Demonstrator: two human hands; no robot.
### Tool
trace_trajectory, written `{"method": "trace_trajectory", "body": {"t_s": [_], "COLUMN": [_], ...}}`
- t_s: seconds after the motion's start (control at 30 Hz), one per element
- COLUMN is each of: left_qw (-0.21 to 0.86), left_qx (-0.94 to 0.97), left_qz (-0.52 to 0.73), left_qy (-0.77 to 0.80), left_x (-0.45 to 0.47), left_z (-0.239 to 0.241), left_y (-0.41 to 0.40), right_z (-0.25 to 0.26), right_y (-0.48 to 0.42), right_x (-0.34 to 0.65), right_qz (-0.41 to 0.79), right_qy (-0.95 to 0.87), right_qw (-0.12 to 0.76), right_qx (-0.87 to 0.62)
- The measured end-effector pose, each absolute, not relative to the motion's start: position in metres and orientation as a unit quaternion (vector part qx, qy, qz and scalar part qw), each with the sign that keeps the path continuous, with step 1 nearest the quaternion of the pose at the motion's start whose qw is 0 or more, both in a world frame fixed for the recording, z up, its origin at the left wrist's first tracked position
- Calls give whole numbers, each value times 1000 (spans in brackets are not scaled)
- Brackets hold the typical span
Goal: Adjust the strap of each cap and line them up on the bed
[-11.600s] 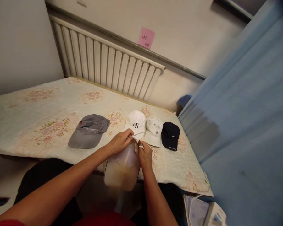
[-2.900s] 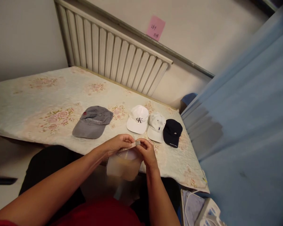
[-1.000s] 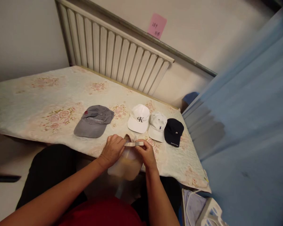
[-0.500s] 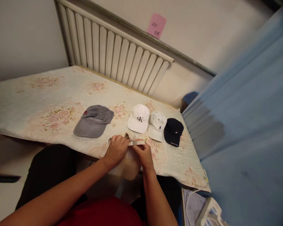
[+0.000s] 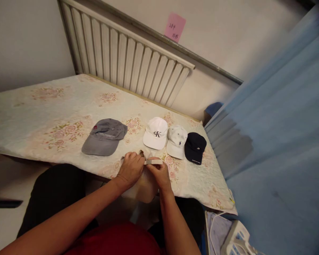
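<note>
At the near edge of the bed, my left hand is closed on the left side of a beige baseball cap. My right hand pinches the light strap at the cap's opening between thumb and fingers. The cap's brim hangs toward my lap, and my hands hide part of its crown. Beyond them lie a white cap with black letters, a whitish cap with a small dark logo, and a black cap. A grey cap rests to the left.
The caps lie on a floral bed cover. Behind the bed stands a white radiator, with a pink note on the wall above. A blue curtain hangs at the right. A white plastic object is at the lower right.
The view has shifted very slightly. Both hands keep their hold on the beige cap in nearly the same place, with only a small shift at the strap.
</note>
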State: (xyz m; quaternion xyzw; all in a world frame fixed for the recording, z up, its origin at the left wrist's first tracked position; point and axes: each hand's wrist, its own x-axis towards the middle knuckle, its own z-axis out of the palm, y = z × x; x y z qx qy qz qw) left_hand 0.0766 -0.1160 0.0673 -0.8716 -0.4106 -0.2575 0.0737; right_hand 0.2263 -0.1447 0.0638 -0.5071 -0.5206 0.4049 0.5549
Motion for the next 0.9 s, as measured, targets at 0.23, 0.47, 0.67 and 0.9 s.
{"method": "trace_trajectory", "body": {"t_s": [0.23, 0.47, 0.67, 0.9], "left_qw": [42, -140, -283, -282], "left_qx": [-869, -846, -821, -841], "left_qz": [-260, -325, -352, -325], "left_qy": [-419, -398, -349, -327], "left_x": [78, 69, 62, 61], "left_z": [63, 55, 64, 73], "left_y": [-117, -114, -112, -111], "right_z": [62, 69, 71, 76], "right_y": [-148, -150, -152, -160], "right_x": [222, 220, 218, 226], "right_qz": [374, 343, 351, 308], "right_qy": [-552, -576, -560, -605], "right_qw": [530, 521, 515, 483], "right_qx": [-523, -528, -546, -553]}}
